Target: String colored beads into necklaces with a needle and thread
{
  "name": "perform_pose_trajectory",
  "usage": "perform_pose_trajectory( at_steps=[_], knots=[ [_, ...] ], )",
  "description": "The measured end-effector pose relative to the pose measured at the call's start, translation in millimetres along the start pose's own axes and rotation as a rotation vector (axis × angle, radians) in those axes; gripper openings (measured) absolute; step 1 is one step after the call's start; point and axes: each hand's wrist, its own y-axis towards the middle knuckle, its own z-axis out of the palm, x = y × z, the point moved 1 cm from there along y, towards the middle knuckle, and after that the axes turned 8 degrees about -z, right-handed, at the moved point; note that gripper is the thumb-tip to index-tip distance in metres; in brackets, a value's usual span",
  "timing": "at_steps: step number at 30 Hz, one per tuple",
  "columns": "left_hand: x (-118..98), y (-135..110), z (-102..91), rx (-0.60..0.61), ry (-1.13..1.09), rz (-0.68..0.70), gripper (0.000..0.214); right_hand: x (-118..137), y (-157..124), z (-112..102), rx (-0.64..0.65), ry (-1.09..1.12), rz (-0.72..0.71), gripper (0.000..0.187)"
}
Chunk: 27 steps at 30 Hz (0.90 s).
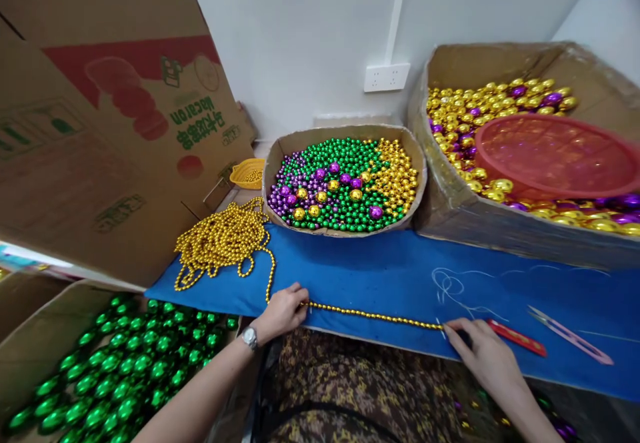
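Observation:
A strand of small gold beads [370, 315] lies stretched along the near edge of the blue table cover [390, 269]. My left hand [283, 309], a watch on its wrist, pinches the strand where it comes off a heaped pile of gold bead chain [223, 239]. At the strand's right end my right hand [480, 349] is closed on it, beside a red lighter [517, 337]. Thin white thread [453, 289] lies loose on the cover above the strand.
A cardboard tray of green, purple and gold beads [345, 183] stands behind. A large box of gold and purple balls with a red basin [555, 153] is at right. Green balls [125, 363] fill a box at lower left. Pink thread snips [570, 335] lie at right.

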Motion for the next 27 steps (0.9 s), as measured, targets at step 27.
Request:
perform_pose_trajectory(
  at_steps=[27],
  knots=[
    [-9, 45, -68.0, -0.128, -0.226, 0.046, 0.029, 151, 126, 20, 0.253, -0.094, -0.505, 0.023]
  ],
)
